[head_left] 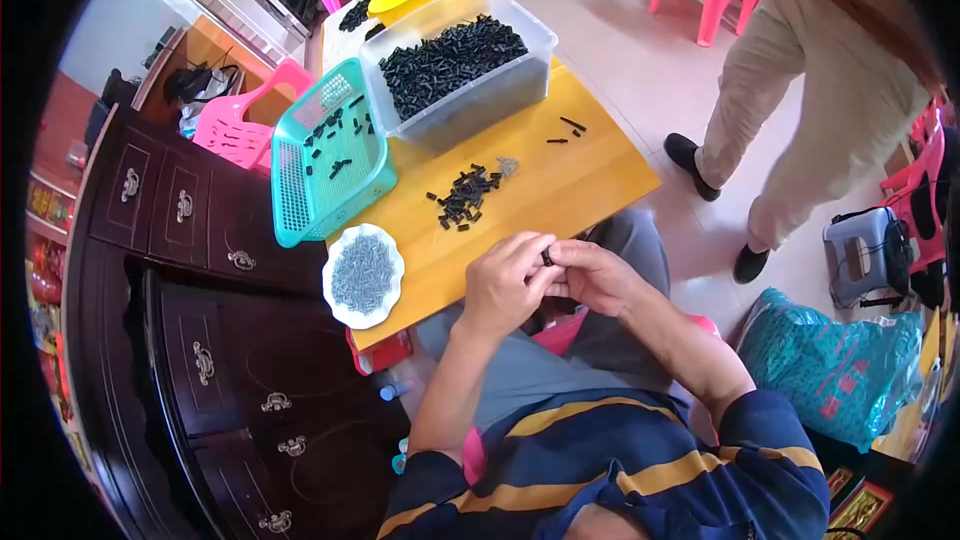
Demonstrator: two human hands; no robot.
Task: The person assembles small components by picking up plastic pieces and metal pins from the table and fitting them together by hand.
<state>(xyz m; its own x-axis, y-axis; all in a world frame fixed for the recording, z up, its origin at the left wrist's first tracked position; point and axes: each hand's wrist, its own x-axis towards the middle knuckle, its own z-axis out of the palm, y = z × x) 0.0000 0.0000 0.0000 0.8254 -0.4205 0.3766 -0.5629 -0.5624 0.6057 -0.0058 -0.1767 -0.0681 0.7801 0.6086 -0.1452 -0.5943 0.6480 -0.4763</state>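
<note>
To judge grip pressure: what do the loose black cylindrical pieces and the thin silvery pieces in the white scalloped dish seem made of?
Black cylindrical pieces: probably plastic, slightly glossy; uniform black with faint highlights.
Thin silvery pieces: possibly metal, dully shiny, from their grey glints; clear plastic isn't excluded.

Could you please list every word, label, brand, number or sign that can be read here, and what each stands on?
Turquoise plastic bag: red printed characters, which I won't transcribe.
Red-and-gold panel, lower right: any markings too small to read.
Red items, left edge: any markings too blurred to read.
Small black piece between the left hand and right hand: no lettering visible.
</note>
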